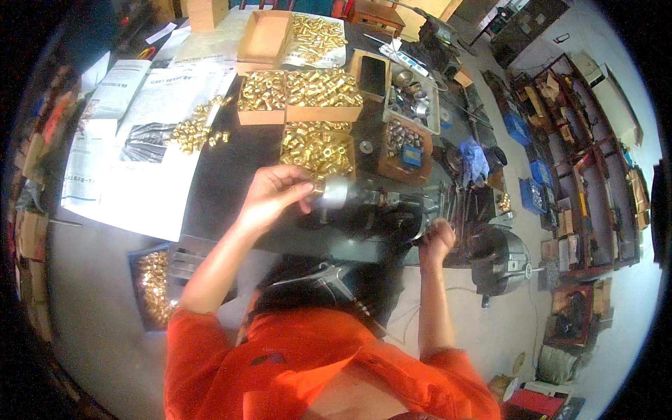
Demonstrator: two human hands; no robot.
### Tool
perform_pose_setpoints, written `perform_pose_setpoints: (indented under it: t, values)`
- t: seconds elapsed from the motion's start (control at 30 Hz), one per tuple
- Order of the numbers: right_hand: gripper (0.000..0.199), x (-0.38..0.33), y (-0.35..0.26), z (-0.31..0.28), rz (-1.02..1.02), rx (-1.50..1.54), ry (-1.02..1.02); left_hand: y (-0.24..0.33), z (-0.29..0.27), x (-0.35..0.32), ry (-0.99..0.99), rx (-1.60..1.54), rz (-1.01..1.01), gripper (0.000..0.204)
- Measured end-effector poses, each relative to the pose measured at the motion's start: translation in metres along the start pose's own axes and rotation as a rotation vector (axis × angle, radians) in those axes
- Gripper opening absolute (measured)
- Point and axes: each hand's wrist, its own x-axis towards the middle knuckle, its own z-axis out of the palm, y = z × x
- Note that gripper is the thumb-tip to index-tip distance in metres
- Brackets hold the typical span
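My left hand (276, 194) is closed in a pinch on a small brass fitting (318, 188), at the left end of the silver chuck (334, 193) of a small bench machine. The fingers hide most of the fitting. At the machine's right end, my right hand (437, 242) is wrapped round a metal lever (423, 228); its grip is partly hidden. The dark machine body (381, 213) between the hands is blurred. Just beyond the chuck stands a cardboard box of brass fittings (316, 148).
Two more fitting boxes (325, 89) stand behind. Loose fittings (196, 127) lie on newspaper (157, 178) at left. A box of steel parts (404, 143), a clear plastic tub (428, 115) and a blue cloth (474, 161) are at right. A bin of brass parts (155, 283) sits low left.
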Motion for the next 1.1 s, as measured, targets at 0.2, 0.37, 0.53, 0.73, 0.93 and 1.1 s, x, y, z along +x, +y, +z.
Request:
perform_pose_setpoints:
  t: [0.2,0.37,0.53,0.73,0.93,1.1]
  values:
    - [0.014,0.087,0.003,0.045,-0.631,-0.205,-0.235,0.01,-0.009,0.013,0.049,0.165,0.014,0.014]
    - [0.017,0.019,-0.068,0.052,-0.397,0.087,-0.072,-0.016,-0.022,0.066,0.032,0.42,0.086,0.02]
    - [0.023,-0.022,-0.042,-0.007,-0.335,0.099,-0.18,-0.009,-0.053,0.067,0.157,0.765,0.175,0.021]
    - [0.018,0.035,0.041,-0.012,-0.202,-0.011,-0.034,-0.002,-0.172,0.042,0.657,1.286,0.03,0.029]
    - [0.018,0.051,0.042,0.0,-0.242,-0.128,-0.055,-0.033,-0.224,0.056,0.828,1.537,-0.086,0.036]
    - [0.013,0.017,0.025,0.01,-0.146,0.159,-0.132,-0.031,-0.21,0.042,0.743,1.528,0.01,0.018]
